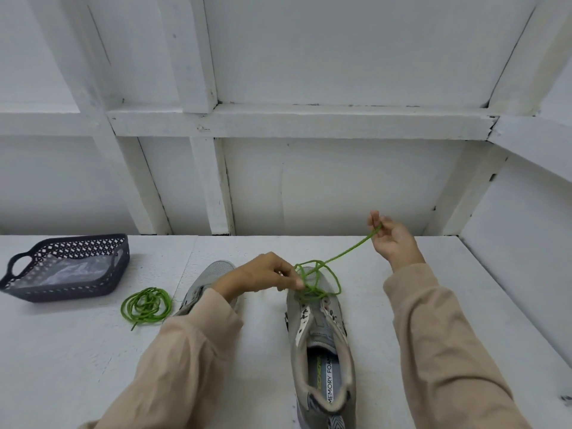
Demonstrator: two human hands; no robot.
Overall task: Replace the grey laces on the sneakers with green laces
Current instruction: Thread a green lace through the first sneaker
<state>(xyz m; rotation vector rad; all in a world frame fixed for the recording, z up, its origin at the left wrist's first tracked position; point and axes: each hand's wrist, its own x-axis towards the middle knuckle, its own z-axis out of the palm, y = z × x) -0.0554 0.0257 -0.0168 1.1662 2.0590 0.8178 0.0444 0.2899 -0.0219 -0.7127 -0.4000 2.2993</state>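
Soft, even, fairly bright light gives the white surface [68,366] and beams [303,122] a cool grey cast. Shadows are faint: a pale one under the basket [122,264], another beside the sneaker [297,323]. The wide lens bows straight lines toward the corners, and detail looks slightly soft throughout.

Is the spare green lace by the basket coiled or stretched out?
Coiled: the spare green lace lies in a loose round bundle on the table, one end trailing out.

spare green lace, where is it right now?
Head view, left of centre: the coiled green lace lies on the white table, between the dark basket and the grey sneaker behind the left sleeve.
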